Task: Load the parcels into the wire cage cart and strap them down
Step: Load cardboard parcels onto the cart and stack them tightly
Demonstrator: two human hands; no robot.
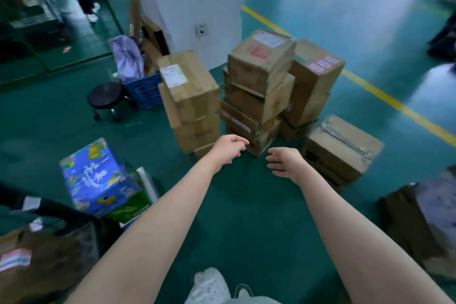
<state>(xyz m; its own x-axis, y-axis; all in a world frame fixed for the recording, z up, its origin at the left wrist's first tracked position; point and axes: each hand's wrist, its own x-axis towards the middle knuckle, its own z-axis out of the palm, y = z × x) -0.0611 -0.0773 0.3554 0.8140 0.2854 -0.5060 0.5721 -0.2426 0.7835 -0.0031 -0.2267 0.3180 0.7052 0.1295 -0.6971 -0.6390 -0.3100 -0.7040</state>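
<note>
Green floor carries the parcels in leaning stacks just ahead; your left hand and right hand reach with fingers loosely open, holding nothing: pull a low box and the skewed top box likely topples.

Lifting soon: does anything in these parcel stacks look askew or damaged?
The top box of the middle stack sits twisted, overhanging those beneath. The low box at right has wrinkled, lifting tape on top.
</note>
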